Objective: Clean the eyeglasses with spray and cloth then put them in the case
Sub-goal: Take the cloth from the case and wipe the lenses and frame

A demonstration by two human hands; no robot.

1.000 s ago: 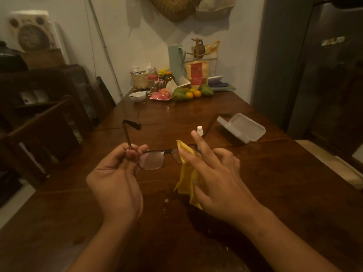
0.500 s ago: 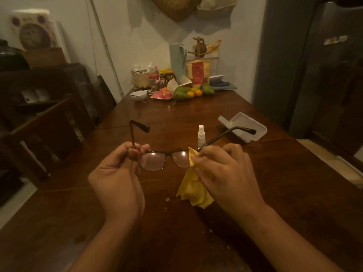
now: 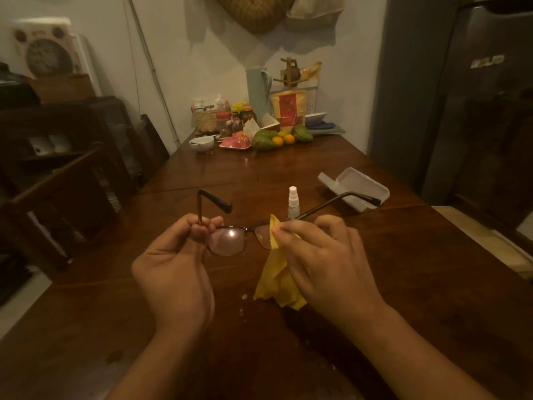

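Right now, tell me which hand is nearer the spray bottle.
Right. The right hand, pinching the yellow cloth on the eyeglasses, sits just in front of the spray bottle; the left hand grips the opposite temple, farther off to the bottle's left.

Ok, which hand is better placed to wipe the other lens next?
Right, probably. The right hand pinches the cloth over one lens, just beside the bare lens. The left hand grips the glasses at the hinge end, so it is busy steadying them.
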